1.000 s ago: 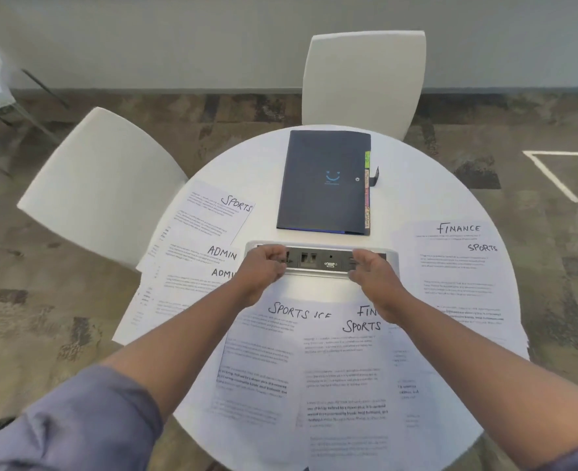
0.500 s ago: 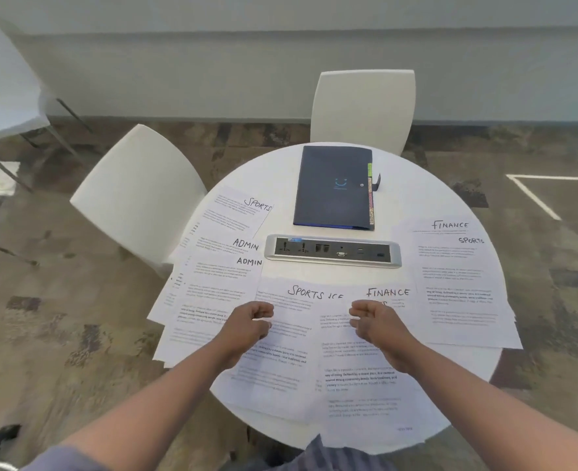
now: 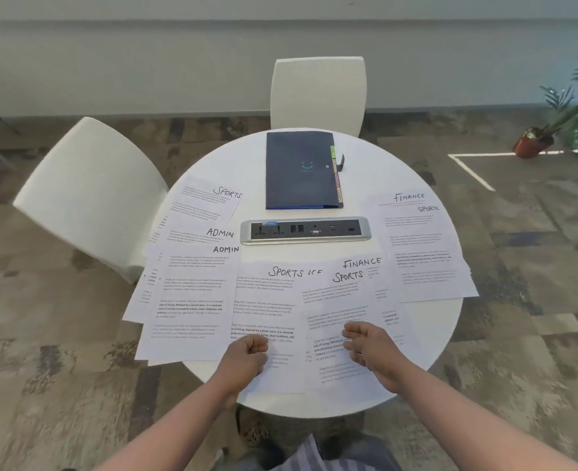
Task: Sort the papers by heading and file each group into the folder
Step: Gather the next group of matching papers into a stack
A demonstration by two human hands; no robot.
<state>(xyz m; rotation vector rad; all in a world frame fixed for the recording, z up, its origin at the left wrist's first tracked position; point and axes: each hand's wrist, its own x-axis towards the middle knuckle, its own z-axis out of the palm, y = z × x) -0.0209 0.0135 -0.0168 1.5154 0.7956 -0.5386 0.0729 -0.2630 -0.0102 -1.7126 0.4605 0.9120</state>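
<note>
Printed papers with handwritten headings lie spread over a round white table (image 3: 427, 334). At the left are a SPORTS sheet (image 3: 209, 205) and two ADMIN sheets (image 3: 192, 290). In the middle a SPORTS sheet (image 3: 264, 300) lies beside another SPORTS sheet (image 3: 335, 300), which overlaps a FINANCE sheet (image 3: 366, 264). At the right lies a FINANCE stack (image 3: 417, 239) with a SPORTS heading showing under it. A closed dark blue folder (image 3: 301, 169) with coloured tabs lies at the back. My left hand (image 3: 247, 355) is a fist above the middle sheet, holding nothing. My right hand (image 3: 366, 348) hovers over the SPORTS sheet with loosely curled fingers.
A silver power socket strip (image 3: 306, 230) is set into the table's middle, between the folder and the papers. Two white chairs stand at the back (image 3: 318, 93) and at the left (image 3: 87, 192). A potted plant (image 3: 536, 144) stands on the floor at the right.
Both hands have drawn back from the socket strip toward me and are now over the near papers. The camera has risen and pulled back, showing the whole table.
</note>
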